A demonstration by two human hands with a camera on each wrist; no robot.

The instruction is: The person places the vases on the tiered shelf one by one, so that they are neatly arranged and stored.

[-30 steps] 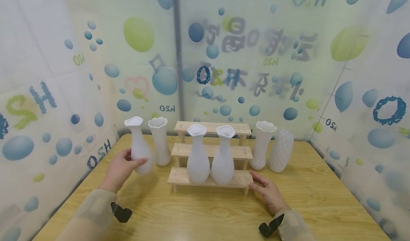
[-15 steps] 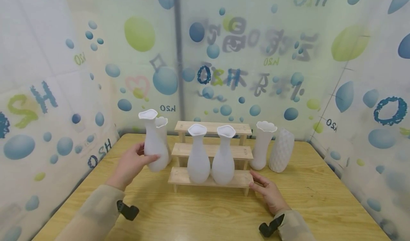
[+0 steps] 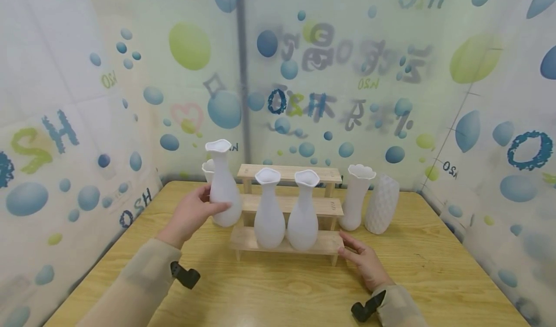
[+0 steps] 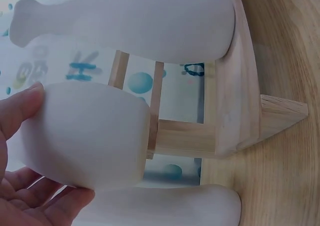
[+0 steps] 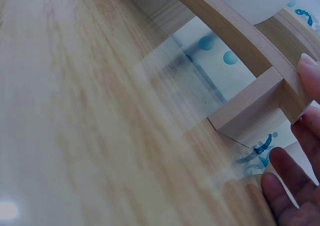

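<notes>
My left hand (image 3: 187,215) holds a white vase (image 3: 225,191) with a narrow neck and wavy rim by its lower body, at the left end of a three-step wooden stand (image 3: 286,205). The left wrist view shows thumb and fingers on opposite sides of this vase (image 4: 90,136), its base raised above the bottom step. Two matching vases stand side by side on that step, a left one (image 3: 269,216) and a right one (image 3: 302,216). At the step's right end, my right hand (image 3: 364,263) pinches the corner between thumb and fingers (image 5: 311,78).
Behind the held vase, a scalloped-rim vase (image 3: 208,169) is mostly hidden. Right of the stand are another scalloped vase (image 3: 357,196) and a diamond-textured vase (image 3: 382,205). Everything stands on a wood-grain table (image 3: 278,293) enclosed by patterned curtains (image 3: 195,114).
My left hand has carried the vase right and upward to the stand's left end, now overlapping the scalloped vase behind. My right hand has stayed at the step's corner.
</notes>
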